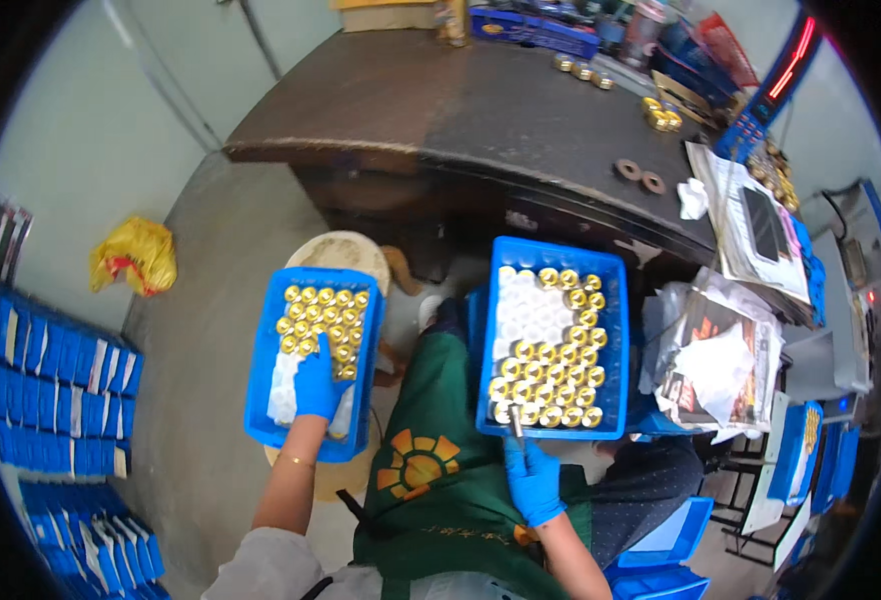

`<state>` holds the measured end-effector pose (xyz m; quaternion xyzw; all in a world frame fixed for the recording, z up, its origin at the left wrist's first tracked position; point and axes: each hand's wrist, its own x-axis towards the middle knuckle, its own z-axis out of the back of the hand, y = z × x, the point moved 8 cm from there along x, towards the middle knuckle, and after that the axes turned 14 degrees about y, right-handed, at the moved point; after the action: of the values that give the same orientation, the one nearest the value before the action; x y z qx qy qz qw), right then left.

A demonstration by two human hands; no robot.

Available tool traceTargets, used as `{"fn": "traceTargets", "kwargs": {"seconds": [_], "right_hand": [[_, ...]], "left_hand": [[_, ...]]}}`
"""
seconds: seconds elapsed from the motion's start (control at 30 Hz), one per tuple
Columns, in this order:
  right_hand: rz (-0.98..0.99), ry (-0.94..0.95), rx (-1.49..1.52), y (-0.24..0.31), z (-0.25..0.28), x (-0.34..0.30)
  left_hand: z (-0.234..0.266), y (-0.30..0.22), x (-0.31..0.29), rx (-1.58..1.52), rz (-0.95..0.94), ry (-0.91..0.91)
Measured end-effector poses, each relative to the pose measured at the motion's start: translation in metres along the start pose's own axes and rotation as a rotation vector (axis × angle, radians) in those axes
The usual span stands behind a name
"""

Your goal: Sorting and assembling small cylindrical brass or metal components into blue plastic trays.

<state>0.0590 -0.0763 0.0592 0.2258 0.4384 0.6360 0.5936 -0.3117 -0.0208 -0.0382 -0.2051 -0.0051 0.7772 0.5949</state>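
Note:
My left hand [318, 388], in a blue glove, reaches into the left blue bin [257, 395]. Its index finger is stretched out onto the rows of gold-coloured round metal parts [328, 315], the other fingers apart. I see nothing held there. My right hand [534, 483], gloved too, is closed around a slim silvery metal rod [517, 422], its exact kind unclear. The rod's upper end is over the front row of similar gold-coloured parts [551, 372] in the right blue bin [615, 330]. White padding [533, 315] shows between parts in that bin.
A round stool [341, 252] supports the left bin. Beyond stretches a dark desk [401, 95] with brown rings [641, 177], papers [751, 220] and more gold parts [661, 115]. A bag-covered stack [721, 360] stands right. Several blue bins [56, 340] line the left; a yellow bag [136, 257] lies nearby.

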Motion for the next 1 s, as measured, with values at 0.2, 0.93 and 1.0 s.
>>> {"fn": "traceTargets", "kwargs": {"seconds": [0.2, 0.93, 1.0], "right_hand": [[-0.036, -0.064, 0.144, -0.012, 0.011, -0.003], [-0.095, -0.088, 0.486, -0.011, 0.05, -0.006], [-0.118, -0.082, 0.556, 0.0, 0.047, -0.009]], "left_hand": [[0.053, -0.278, -0.017, -0.045, -0.87, -0.054], [0.015, -0.357, -0.083, -1.646, -0.499, 1.051], [0.012, -0.348, -0.089, -1.656, -0.473, 1.006]]}}
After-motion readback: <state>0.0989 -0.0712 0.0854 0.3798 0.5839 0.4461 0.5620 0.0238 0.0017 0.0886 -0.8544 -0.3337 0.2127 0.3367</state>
